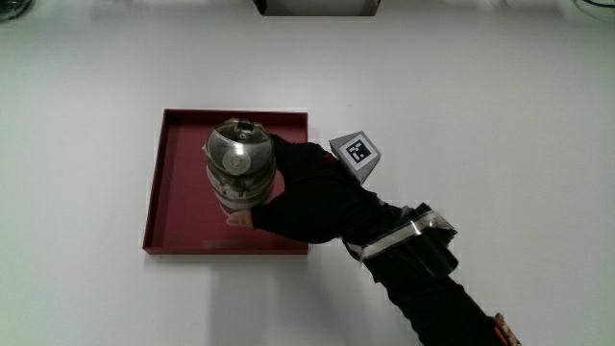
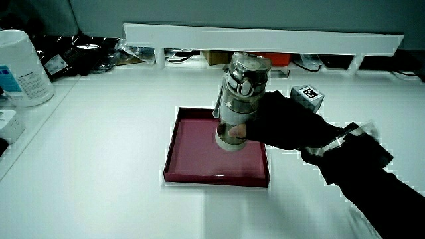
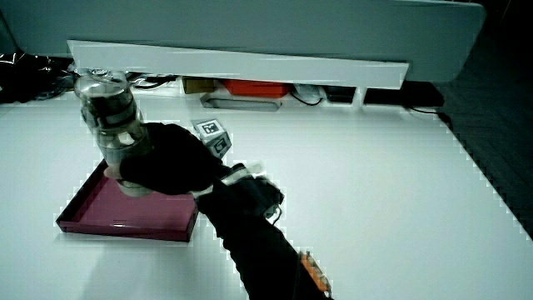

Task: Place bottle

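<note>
Main view shows the hand with its grip clamped around the bottle, held upright over the red tray on the desk. Upright carriage likely readies it to stand on its base; whether it already touches the tray cannot be told.

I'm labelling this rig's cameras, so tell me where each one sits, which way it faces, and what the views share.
Main view: overhead, looking straight down on the red tray; shows the hand and forearm gripping the bottle.
A side view: from the person's side, looking forward and down toward the low partition; hand and forearm show.
A side view: same direction, tray nearer its edge; hand shows.
All three share tray, bottle, hand.
</note>
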`<state>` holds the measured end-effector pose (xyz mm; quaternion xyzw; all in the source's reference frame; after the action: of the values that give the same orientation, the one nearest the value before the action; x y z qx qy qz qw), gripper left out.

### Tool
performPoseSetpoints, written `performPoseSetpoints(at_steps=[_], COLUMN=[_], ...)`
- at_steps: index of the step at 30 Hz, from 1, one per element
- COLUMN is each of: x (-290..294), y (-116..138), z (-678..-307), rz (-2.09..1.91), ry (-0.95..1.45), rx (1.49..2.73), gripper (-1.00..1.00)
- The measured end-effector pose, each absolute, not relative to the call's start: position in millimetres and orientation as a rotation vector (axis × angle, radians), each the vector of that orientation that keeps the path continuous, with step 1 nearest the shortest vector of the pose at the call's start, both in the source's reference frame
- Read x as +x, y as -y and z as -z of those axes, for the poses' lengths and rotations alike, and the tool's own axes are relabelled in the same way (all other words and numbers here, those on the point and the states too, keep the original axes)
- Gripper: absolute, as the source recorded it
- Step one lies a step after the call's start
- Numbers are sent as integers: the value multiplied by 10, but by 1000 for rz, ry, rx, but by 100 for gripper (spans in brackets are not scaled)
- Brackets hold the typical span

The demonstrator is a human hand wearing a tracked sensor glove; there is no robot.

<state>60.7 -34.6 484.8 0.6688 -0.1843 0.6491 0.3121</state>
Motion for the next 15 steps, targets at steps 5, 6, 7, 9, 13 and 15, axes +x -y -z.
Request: performPoseSetpoints(at_steps=[5,6,7,9,13,15], x=[570,558,547,532,515,510], y=[323,317,311,274,226,209], z=[-5143,-5198,-5263,-5343,-5479,-5523], rz=[-1707,-1699,-1700,-1691,-1667,-1670], ry=[401,384,382,340,277,255], rx=[1777,1773,1780,1781,1778,1768], gripper=[0,0,0,0,0,0])
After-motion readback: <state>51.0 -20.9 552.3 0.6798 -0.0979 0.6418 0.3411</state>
